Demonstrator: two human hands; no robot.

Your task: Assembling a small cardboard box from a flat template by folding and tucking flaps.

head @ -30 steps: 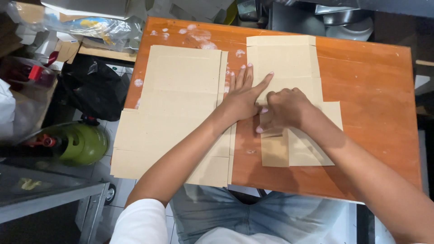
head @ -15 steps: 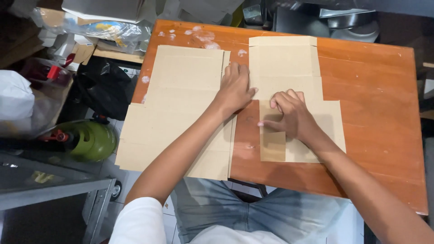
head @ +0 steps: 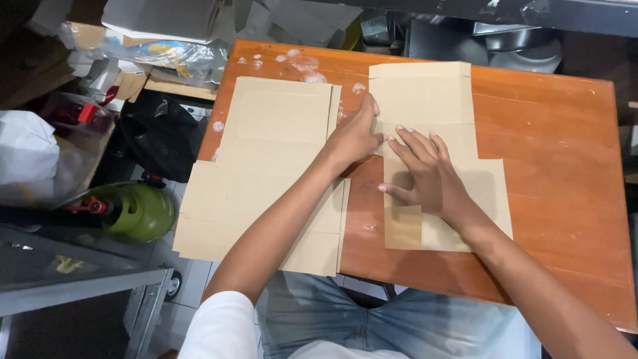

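- Half a second ago my right hand (head: 428, 176) was bunched into a loose fist on the right cardboard blank (head: 432, 133); now it lies spread flat on it, so I judge I have gone from pinching a fold to pressing the sheet down.
- My left hand (head: 355, 136) has moved right, from the left cardboard blank (head: 266, 173) to the left edge of the right one.
- Right fingers (head: 415, 143): fully extended and slightly fanned, palm down, gripping nothing, only bearing on the card.
- Left fingers (head: 372, 106): curled over the blank's left edge, thumb meeting my right fingertips; I cannot tell whether they pinch it.
- The right blank lies on the orange wooden table (head: 565, 166), middle to far; the left blank overhangs the table's left edge, above a green gas cylinder (head: 136, 213).
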